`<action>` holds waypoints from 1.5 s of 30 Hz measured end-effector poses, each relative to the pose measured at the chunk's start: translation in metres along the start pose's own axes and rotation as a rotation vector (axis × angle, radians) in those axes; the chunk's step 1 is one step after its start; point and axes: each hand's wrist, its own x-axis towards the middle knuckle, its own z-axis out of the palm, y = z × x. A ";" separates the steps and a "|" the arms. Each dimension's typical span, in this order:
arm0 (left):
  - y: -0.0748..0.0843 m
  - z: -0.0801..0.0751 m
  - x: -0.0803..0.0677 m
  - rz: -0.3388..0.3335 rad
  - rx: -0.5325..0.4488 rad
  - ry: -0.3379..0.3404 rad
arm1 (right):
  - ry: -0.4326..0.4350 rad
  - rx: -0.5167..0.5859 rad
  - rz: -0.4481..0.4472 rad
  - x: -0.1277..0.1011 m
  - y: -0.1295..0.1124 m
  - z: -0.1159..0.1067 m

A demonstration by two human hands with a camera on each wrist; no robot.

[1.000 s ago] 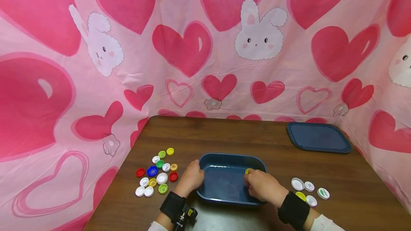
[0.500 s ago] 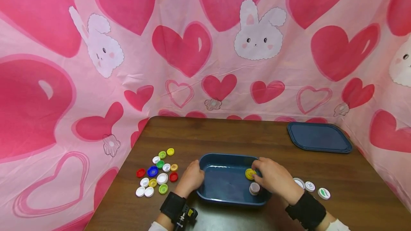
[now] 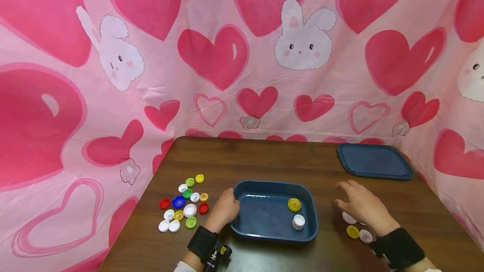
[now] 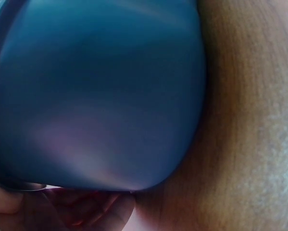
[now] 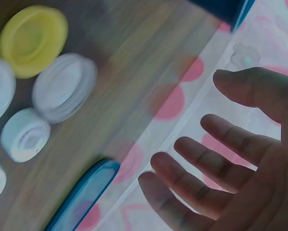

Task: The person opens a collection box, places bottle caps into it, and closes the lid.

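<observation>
A dark blue rectangular container (image 3: 264, 213) stands on the wooden table. My left hand (image 3: 225, 209) grips its left rim; in the left wrist view curled fingers (image 4: 117, 209) show at the container's edge. Inside, on its right side, lie a yellow bottle cap (image 3: 294, 205) and a white bottle cap (image 3: 298, 221), each seeming stacked on another. My right hand (image 3: 366, 208) is held with fingers spread, holding nothing, over the caps to the right. Near it are a yellow cap (image 3: 353, 232) and a white cap (image 3: 366, 236); the hand partly covers others.
Several loose caps in white, red, green, yellow and blue, among them a blue cap (image 3: 179, 202), lie left of the container. A dark blue lid (image 3: 374, 161) rests at the table's back right. Pink heart-patterned cloth (image 3: 261, 70) hangs behind the table.
My right hand has let go of the yellow cap inside the container, then moved out over the rim and to the right above the loose caps. My left hand stays on the rim.
</observation>
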 end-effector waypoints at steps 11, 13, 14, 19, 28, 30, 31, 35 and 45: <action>0.000 0.000 -0.001 0.018 0.007 0.004 | -0.055 0.006 0.060 -0.014 0.040 -0.003; 0.001 -0.001 -0.001 0.013 0.004 0.000 | -0.050 0.003 0.058 -0.017 0.047 -0.002; 0.001 -0.001 -0.001 0.010 0.002 -0.001 | -0.047 0.001 0.056 -0.019 0.050 -0.001; 0.001 -0.001 -0.002 0.018 0.006 0.000 | -0.101 -0.002 0.088 -0.026 0.065 0.003; 0.002 -0.002 -0.001 0.019 0.014 0.001 | -0.136 0.002 0.122 -0.039 0.089 0.010; 0.002 -0.002 -0.001 0.027 0.026 0.007 | -0.159 0.005 0.140 -0.041 0.092 0.012; 0.002 -0.002 -0.001 0.026 0.028 0.008 | -0.167 0.006 0.146 -0.043 0.094 0.012; 0.002 -0.002 -0.001 0.023 0.029 0.005 | -0.208 0.012 0.171 -0.046 0.099 0.015; 0.002 -0.003 -0.001 0.021 0.029 0.002 | -0.142 0.000 0.126 -0.051 0.108 0.029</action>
